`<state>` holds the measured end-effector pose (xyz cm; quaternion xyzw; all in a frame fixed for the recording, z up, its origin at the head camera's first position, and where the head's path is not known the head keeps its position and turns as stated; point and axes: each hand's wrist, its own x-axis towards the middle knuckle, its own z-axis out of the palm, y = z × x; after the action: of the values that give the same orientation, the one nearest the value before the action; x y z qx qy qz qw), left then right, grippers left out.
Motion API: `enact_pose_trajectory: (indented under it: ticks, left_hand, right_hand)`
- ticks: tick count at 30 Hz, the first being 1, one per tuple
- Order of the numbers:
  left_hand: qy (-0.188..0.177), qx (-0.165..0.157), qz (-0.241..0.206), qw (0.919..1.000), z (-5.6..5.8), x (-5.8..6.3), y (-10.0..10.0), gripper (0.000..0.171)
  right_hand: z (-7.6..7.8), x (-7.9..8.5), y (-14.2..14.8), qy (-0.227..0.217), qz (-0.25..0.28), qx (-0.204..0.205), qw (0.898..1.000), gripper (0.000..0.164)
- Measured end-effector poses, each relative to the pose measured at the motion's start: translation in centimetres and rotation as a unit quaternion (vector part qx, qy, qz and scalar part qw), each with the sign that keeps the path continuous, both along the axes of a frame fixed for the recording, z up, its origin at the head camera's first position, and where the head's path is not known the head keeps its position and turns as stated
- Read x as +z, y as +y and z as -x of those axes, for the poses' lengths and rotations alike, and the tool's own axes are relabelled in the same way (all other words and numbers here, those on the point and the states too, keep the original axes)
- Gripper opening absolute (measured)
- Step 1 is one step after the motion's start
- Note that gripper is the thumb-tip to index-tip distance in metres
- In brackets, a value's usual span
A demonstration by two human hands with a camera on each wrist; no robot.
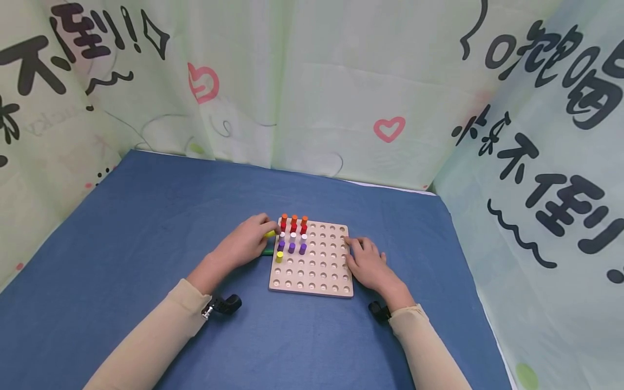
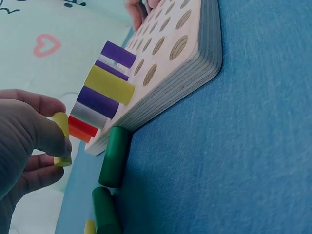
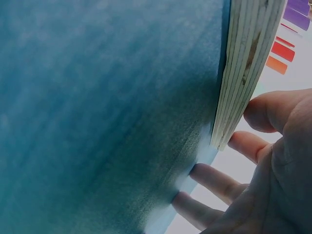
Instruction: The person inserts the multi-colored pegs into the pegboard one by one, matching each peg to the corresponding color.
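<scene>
A square wooden pegboard [image 1: 317, 276] lies on the blue cloth, with rows of round holes. In the left wrist view, my left hand [image 2: 24, 136] pinches a yellow peg [image 2: 61, 139] between thumb and fingers, just beyond the board's left edge. Standing in the board's left columns are orange pegs [image 1: 294, 218], red pegs [image 1: 293, 228], white pegs [image 1: 293, 237] and purple pegs [image 1: 291, 248], three of each. One yellow peg [image 1: 279, 257] stands in the row nearer me. My right hand [image 1: 368, 262] rests its fingertips against the board's right edge, holding no peg.
Beside the board's left side, a green peg [image 2: 116, 157] and another green peg [image 2: 105, 209] lie on the cloth [image 1: 146, 227]. Part of a yellow peg [image 2: 89, 227] shows past them. Printed curtains [image 1: 322, 97] hang behind the table and along both sides.
</scene>
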<state>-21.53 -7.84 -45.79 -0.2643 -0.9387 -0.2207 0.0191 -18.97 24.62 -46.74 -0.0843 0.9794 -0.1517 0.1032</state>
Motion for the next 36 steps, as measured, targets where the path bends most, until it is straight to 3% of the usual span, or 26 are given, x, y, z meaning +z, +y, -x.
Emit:
enact_pose_trajectory:
  ticks: [18,31,36]
  left_hand:
    - [0.049,-0.042,-0.103,0.9925,-1.4,0.4,1.2,0.023]
    - [0.051,-0.051,-0.139,0.9877,-1.9,0.5,2.0,0.018]
    - [0.066,-0.056,-0.117,0.9894,-1.9,0.2,2.2,0.014]
  right_hand:
    - [0.0,-0.1,0.2,-0.006,0.004,-0.001,1.0,0.051]
    - [0.0,-0.3,0.2,-0.003,0.006,0.002,1.0,0.051]
    - [0.1,-0.3,0.2,0.0,0.003,0.003,1.0,0.051]
